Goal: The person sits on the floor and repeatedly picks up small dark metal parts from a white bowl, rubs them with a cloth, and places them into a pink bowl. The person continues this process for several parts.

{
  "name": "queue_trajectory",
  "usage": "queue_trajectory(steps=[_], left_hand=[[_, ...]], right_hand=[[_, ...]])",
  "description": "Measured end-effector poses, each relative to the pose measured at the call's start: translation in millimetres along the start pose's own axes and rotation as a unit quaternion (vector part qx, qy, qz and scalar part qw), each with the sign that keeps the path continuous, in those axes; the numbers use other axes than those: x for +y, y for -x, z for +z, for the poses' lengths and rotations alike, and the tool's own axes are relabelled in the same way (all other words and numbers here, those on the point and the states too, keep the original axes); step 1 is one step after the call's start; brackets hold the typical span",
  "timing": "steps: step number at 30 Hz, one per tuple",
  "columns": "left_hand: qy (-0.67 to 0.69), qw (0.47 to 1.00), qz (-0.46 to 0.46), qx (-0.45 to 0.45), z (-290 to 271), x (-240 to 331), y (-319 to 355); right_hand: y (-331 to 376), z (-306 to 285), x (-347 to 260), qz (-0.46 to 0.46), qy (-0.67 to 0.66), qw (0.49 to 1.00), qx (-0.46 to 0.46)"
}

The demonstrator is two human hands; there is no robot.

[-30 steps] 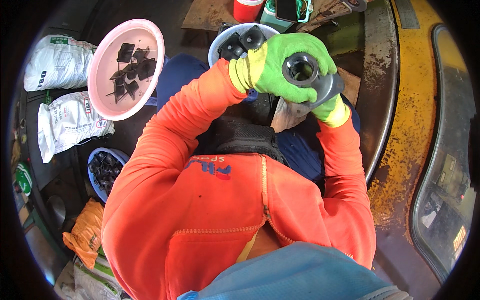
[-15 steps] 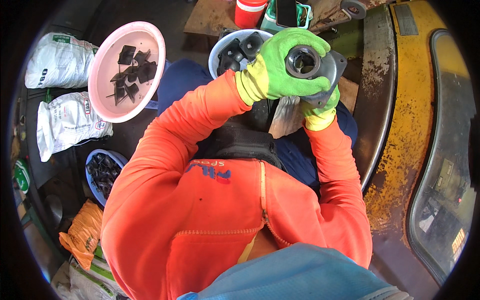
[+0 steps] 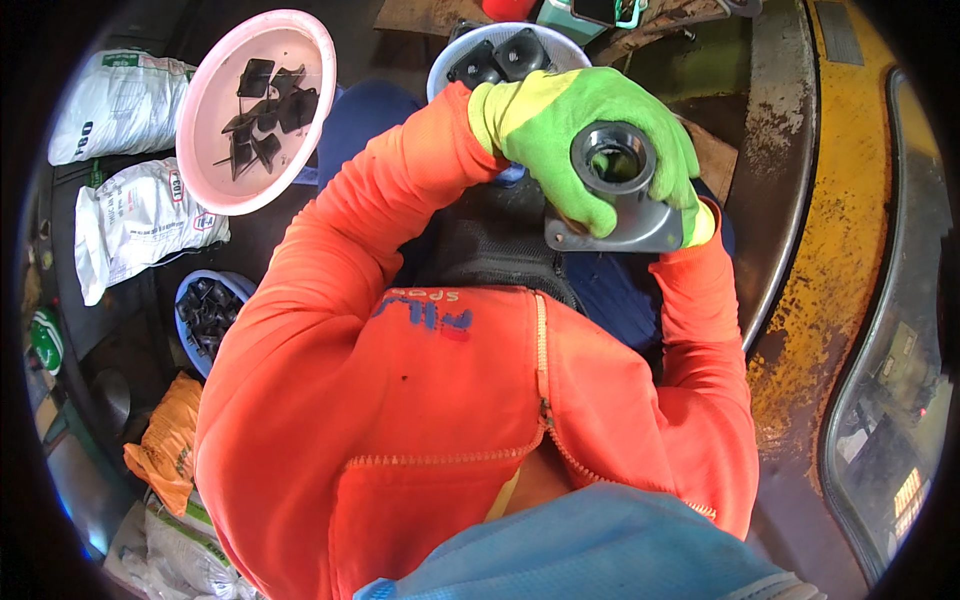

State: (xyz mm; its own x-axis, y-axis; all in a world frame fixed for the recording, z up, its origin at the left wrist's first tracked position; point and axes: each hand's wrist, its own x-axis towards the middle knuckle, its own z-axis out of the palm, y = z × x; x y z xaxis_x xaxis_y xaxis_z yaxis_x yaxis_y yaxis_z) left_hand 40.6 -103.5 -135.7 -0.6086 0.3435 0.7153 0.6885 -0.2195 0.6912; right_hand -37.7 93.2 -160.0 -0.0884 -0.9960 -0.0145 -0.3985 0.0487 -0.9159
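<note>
I hold a grey metal flanged part [image 3: 622, 222] with a round collar and an open bore up close in front of my chest. My left hand [image 3: 560, 125], in a green glove, wraps over the top of the part with its fingers around the collar. My right hand [image 3: 698, 222], also gloved green, is mostly hidden behind the part's right edge and supports it from beneath. Both sleeves are orange.
A pink bowl [image 3: 215, 165] of small black parts sits at upper left. A white bowl [image 3: 455, 62] with black parts lies behind my hands, a blue bowl [image 3: 190, 300] of black pieces at left. White sacks [image 3: 130, 215] lie at far left. A yellow rusty metal surface [image 3: 850, 220] curves at right.
The part and both hands have come slightly down and toward me, and now look larger in view. My left hand stays wrapped over the collar.
</note>
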Motion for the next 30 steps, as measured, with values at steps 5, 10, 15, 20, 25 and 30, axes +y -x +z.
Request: queue_trajectory(steps=[5, 10, 15, 20, 25, 30], left_hand=[[0.064, 0.994, 0.039, -0.077, -5.5, -7.6, -4.2], [-0.163, 0.956, -0.185, 0.16, -27.4, 5.5, -4.9], [-0.182, 0.927, -0.105, 0.31, 14.2, -14.2, -4.0], [-0.212, 0.917, -0.037, 0.336, 25.1, -18.7, 0.6], [-0.224, 0.949, -0.06, 0.212, 8.3, -0.5, -1.3], [-0.155, 0.981, -0.024, 0.115, 2.2, 7.4, 0.3]], right_hand=[[-10.5, 11.8, -10.0, 0.184, -0.222, 0.951, 0.114], [-46.1, -19.9, -15.7, -0.125, 0.35, 0.91, 0.185], [-44.2, -0.8, -8.1, -0.1, -0.009, 0.942, 0.319], [-48.1, 12.5, -12.7, -0.101, -0.152, 0.919, 0.351], [-38.6, -3.3, -24.9, -0.116, 0.112, 0.952, 0.259], [-17.9, -11.5, -1.0, -0.07, 0.139, 0.983, 0.095]])
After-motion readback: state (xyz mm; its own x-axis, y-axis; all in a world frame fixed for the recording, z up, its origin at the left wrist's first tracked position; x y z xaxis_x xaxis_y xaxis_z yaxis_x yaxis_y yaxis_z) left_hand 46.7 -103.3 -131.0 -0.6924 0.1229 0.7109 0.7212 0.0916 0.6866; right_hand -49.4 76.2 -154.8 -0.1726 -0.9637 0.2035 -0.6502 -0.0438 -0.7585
